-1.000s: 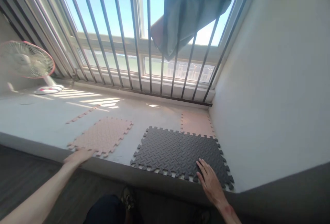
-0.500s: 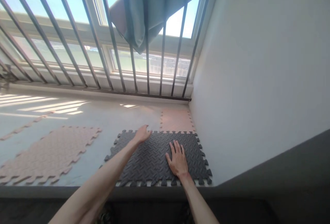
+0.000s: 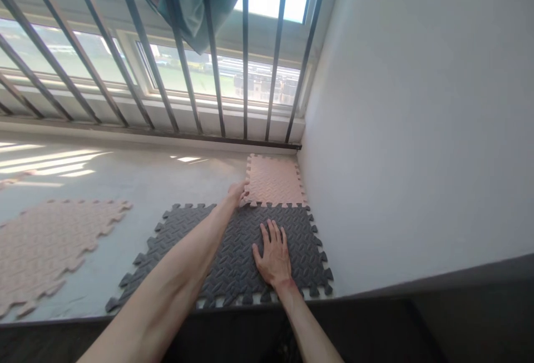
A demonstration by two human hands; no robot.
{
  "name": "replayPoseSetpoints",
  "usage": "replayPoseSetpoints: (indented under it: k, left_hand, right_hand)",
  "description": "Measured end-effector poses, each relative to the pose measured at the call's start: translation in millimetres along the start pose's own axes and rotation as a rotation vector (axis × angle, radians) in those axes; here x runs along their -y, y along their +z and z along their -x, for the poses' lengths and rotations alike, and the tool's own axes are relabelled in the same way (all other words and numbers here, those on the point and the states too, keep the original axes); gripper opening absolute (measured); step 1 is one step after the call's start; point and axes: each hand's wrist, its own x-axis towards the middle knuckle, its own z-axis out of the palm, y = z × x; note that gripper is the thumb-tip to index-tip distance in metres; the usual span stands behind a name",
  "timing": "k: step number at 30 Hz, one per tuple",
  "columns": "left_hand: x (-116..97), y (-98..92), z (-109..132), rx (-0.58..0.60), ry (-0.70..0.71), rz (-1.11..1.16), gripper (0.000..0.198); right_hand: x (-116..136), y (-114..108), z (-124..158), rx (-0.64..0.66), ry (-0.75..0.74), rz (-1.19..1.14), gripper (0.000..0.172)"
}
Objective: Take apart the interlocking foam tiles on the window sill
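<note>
My left hand [image 3: 239,191] reaches over the dark mat to the front left edge of a small pink foam mat tile [image 3: 275,180] in the corner by the wall. Its fingers are closed at that toothed edge, partly hidden behind the hand. My right hand [image 3: 273,254] lies flat with fingers spread on the dark grey interlocking foam mat [image 3: 233,257]. The front edge of the pink tile meets the back edge of the dark mat; I cannot tell whether the teeth are fully locked.
More pink foam mat [image 3: 54,240] lies to the left on the pale ledge [image 3: 183,176]. Metal railing bars [image 3: 214,68] stand along the window behind, with a hanging cloth [image 3: 196,6]. A white wall [image 3: 409,129] bounds the right side. The ledge drops off at its front edge.
My left hand has moved right and forward, from the dark mat's back edge to the pink tile's left edge. My right hand stays flat on the dark mat. The view has shifted slightly.
</note>
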Motion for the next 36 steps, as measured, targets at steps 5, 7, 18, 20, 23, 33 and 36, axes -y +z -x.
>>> replayPoseSetpoints:
  k: [5, 7, 18, 20, 23, 33, 36]
  left_hand:
    - [-1.9, 11.7, 10.9, 0.028, 0.104, -0.085, 0.036]
    - [-6.1, 22.5, 13.4, 0.004, 0.175, -0.092, 0.041]
    - [-48.2, 52.0, 30.4, -0.058, 0.275, 0.021, 0.044]
    - [-49.0, 50.3, 43.9, -0.065, 0.236, 0.080, 0.048]
    - [-49.6, 44.6, 67.4, -0.068, 0.163, 0.184, 0.052]
    - [-36.2, -94.5, 171.8, 0.024, 0.018, 0.398, 0.046]
    - [-11.9, -159.6, 206.5, 0.097, 0.004, 0.402, 0.050]
  right_hand:
    - [1.6, -7.9, 0.1, 0.023, -0.009, 0.005, 0.072]
    - [1.9, -8.9, -0.2, 0.034, 0.008, -0.003, 0.073]
    - [2.2, -8.0, -1.2, 0.055, 0.019, 0.016, 0.072]
    - [2.3, -7.9, -0.8, 0.059, 0.018, 0.032, 0.072]
    - [1.1, -5.0, 0.0, 0.047, 0.013, 0.028, 0.071]
    - [-19.8, -21.0, -15.6, -0.204, 0.420, -1.111, 0.082]
    - [-11.6, -32.3, 3.6, -0.253, 0.619, -1.557, 0.092]
